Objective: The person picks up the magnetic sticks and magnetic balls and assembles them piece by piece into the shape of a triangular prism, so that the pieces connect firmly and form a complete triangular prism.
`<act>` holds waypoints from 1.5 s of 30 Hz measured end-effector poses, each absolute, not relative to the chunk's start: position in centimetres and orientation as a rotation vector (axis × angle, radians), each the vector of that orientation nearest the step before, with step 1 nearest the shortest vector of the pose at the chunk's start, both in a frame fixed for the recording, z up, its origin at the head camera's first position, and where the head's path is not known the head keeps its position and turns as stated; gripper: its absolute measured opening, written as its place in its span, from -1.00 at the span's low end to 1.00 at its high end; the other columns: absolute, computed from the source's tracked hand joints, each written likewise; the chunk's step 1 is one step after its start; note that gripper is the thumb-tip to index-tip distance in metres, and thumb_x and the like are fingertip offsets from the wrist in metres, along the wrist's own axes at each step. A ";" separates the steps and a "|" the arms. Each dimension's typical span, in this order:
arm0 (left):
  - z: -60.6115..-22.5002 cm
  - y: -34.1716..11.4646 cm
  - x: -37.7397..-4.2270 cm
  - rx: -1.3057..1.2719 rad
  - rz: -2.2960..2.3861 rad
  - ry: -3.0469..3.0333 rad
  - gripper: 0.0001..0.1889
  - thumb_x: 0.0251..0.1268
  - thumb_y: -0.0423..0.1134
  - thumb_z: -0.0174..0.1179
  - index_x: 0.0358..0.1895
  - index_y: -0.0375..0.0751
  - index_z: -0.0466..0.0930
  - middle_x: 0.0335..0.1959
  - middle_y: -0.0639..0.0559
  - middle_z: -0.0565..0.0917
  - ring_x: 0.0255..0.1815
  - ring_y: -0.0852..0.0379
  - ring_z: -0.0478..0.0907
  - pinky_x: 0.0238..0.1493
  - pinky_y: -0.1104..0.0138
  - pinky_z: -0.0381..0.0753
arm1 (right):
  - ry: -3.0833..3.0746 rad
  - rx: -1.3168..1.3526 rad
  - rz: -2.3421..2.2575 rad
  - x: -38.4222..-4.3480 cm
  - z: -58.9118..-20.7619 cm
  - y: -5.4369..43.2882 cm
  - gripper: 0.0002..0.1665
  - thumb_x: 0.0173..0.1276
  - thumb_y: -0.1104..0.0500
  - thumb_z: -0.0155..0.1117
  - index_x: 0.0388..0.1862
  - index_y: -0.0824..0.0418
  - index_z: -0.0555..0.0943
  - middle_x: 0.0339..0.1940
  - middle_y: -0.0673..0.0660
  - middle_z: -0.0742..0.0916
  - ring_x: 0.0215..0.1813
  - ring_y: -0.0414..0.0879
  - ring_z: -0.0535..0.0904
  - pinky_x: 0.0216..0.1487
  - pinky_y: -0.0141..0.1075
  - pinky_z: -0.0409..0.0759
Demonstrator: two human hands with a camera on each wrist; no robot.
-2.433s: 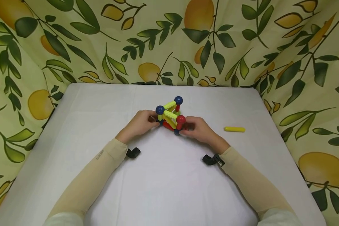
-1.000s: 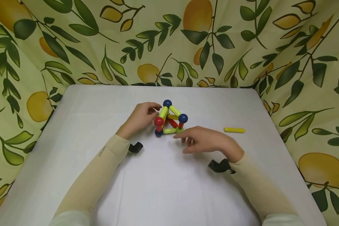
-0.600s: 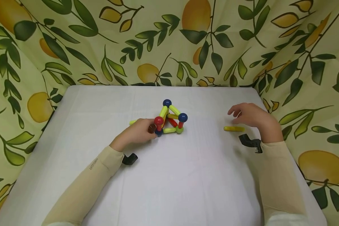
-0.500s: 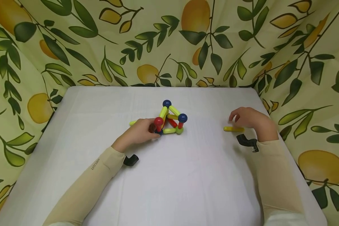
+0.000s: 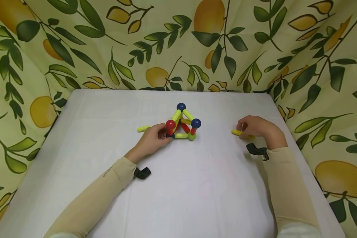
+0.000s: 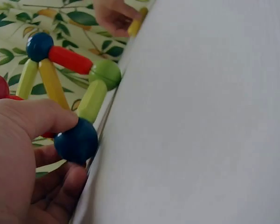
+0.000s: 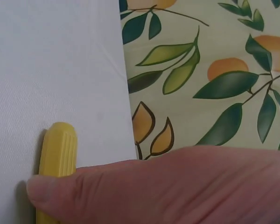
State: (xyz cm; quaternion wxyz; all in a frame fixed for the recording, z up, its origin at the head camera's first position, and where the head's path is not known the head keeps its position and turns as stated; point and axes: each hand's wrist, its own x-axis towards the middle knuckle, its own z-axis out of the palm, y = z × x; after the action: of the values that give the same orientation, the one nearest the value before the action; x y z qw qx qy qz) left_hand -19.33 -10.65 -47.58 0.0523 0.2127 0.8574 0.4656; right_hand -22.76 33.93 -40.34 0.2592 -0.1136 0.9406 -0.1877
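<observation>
A ball-and-stick building frame [image 5: 181, 136] of coloured sticks and balls stands at the table's middle. My left hand [image 5: 152, 138] grips its near-left corner; in the left wrist view, thumb and fingers hold the dark blue ball [image 6: 77, 142] there. Above that corner sits a red ball [image 5: 170, 124] on a red stick. Blue balls top the back corner and the right one, and a green ball [image 5: 191, 136] is at the right base. Off to the right, my right hand [image 5: 258, 127] pinches a yellow building stick [image 7: 58, 149], its thumb across it.
A loose lime-yellow stick [image 5: 142, 128] lies behind the left hand, partly covered by it. The white table [image 5: 181, 191] ends at a fruit-patterned cloth [image 5: 154, 33] hanging at the back and sides. A black wrist camera [image 5: 142, 173] juts from the left sleeve, another [image 5: 256, 149] from the right.
The frame has been turned, and my left hand now holds its near-left corner. My right hand left the frame, went right and took hold of the yellow stick, which has shifted slightly.
</observation>
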 end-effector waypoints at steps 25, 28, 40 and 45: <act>-48.0 -10.9 -19.1 0.698 1.485 2.609 -0.66 0.35 -0.27 0.54 0.10 -0.26 0.70 -0.19 -0.02 0.69 -0.17 0.01 0.59 -0.08 0.19 0.63 | 2.857 -0.548 -0.839 -21.7 -36.0 30.6 -0.72 0.47 0.24 0.49 0.11 0.28 0.80 -0.11 0.13 0.79 -0.09 0.03 0.64 -0.07 -0.14 0.60; -48.0 -10.9 -19.1 0.684 1.481 2.612 -0.68 0.35 -0.27 0.54 0.08 -0.25 0.70 -0.20 -0.02 0.68 -0.18 0.01 0.59 -0.08 0.20 0.63 | 2.930 -0.687 -0.935 -21.5 -35.1 29.1 -0.76 0.44 0.31 0.50 0.06 0.24 0.81 -0.14 0.10 0.80 -0.13 0.04 0.62 -0.11 -0.26 0.56; -48.4 -11.1 -19.3 0.670 1.487 2.603 -0.68 0.36 -0.26 0.54 0.09 -0.22 0.69 -0.18 0.00 0.69 -0.16 0.04 0.59 -0.06 0.20 0.64 | 2.906 -1.151 -1.134 -22.0 -33.7 22.2 -0.67 0.38 0.33 0.55 0.11 0.23 0.81 -0.11 0.02 0.83 -0.12 -0.09 0.63 -0.05 -0.29 0.56; -48.5 -11.1 -19.4 0.701 1.490 2.607 -0.69 0.35 -0.26 0.54 0.06 -0.22 0.69 -0.20 0.01 0.68 -0.17 0.04 0.59 -0.08 0.21 0.63 | 2.852 -1.264 -1.135 -22.0 -33.7 19.8 -0.70 0.39 0.31 0.55 0.09 0.19 0.82 -0.11 -0.02 0.82 -0.12 -0.12 0.63 -0.06 -0.25 0.58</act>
State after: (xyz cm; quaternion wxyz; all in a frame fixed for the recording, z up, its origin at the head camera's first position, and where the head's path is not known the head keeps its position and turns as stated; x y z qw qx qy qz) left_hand -19.36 -11.10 -48.46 0.0292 0.2272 0.8451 0.4830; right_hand -22.01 19.83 -33.65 -0.0887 -0.3792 0.8558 -0.3405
